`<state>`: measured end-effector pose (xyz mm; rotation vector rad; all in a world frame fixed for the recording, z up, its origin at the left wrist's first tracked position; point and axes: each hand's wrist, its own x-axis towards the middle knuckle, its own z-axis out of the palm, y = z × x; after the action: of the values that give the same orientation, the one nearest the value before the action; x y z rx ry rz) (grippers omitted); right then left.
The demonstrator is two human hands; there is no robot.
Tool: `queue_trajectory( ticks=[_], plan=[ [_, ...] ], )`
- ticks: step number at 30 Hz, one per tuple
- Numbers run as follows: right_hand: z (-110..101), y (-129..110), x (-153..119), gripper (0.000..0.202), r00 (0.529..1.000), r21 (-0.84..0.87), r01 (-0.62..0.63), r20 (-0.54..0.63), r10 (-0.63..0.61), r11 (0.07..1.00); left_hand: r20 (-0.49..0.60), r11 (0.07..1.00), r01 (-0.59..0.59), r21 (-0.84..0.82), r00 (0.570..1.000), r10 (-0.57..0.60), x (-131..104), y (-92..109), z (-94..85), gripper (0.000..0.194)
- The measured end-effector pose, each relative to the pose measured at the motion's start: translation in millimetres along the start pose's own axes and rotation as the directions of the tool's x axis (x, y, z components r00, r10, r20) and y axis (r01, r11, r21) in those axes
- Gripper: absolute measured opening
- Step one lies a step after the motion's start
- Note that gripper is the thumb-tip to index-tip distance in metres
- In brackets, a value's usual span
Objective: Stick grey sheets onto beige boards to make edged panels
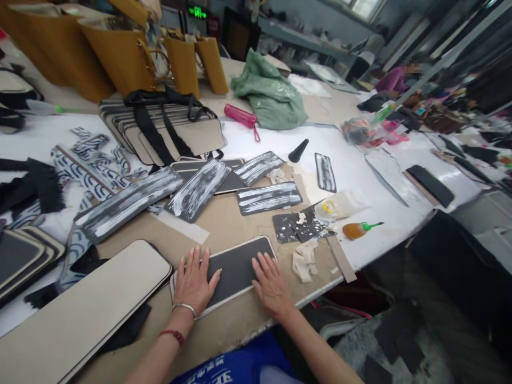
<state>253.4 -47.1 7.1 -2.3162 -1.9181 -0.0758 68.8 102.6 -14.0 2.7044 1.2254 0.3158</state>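
So the dark panel (234,269) sat just below the middle of the frame, flat on a brown sheet (230,216), with its pale rim showing around the dark face. Its long axis ran on a slant, from lower left up toward the right — and the hands pretty much split it between them.

The left hand (194,282) lay over the left end, fingertips reaching past the upper edge. The right hand (272,285) was on the right end, fingertips on the dark face. Neither one was nearer, really; both were touching, with the bare middle between them. No pinch or wrap at all: palms down, fingers out fairly straight, nothing held. How hard they pressed, I couldn't tell.

Around it: a white-streaked strip (270,197) above, a crumpled scrap (304,261) just right of the right hand, an amber bottle (354,230) farther right — plus a long beige panel (96,309) at lower left.
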Motion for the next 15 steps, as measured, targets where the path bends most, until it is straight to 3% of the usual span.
queue_trajectory(
  ticks=[2,4,6,8,11,15],
  plan=[
    [6,10,-6,0.048,1.000,-0.022,0.002,-0.017,-0.003,1.000,-0.029,1.000,-0.018,0.005,0.999,0.018,0,-1,2.9,0.062],
    [6,37,-13,0.041,0.983,-0.087,-0.153,-0.117,0.142,0.984,-0.054,0.999,-0.031,0.021,0.998,0.032,0,-3,6.1,0.063],
    [0,70,-18,0.035,0.937,-0.100,-0.303,-0.211,0.277,0.948,-0.071,0.999,-0.034,0.031,0.997,0.037,-1,-5,8.8,0.063],
    [-9,101,-15,0.032,0.909,-0.054,-0.359,-0.249,0.335,0.932,-0.075,0.999,-0.037,0.032,0.996,0.039,-1,-6,10.5,0.063],
    [-14,132,4,0.030,0.901,0.067,-0.353,-0.243,0.359,0.933,-0.065,0.998,-0.047,0.032,0.997,0.049,-2,-9,11.5,0.060],
    [-5,159,52,0.028,0.895,0.180,-0.371,-0.195,0.402,0.911,-0.094,0.998,-0.063,0.028,0.993,0.066,-3,-12,9.9,0.055]
  ],
)
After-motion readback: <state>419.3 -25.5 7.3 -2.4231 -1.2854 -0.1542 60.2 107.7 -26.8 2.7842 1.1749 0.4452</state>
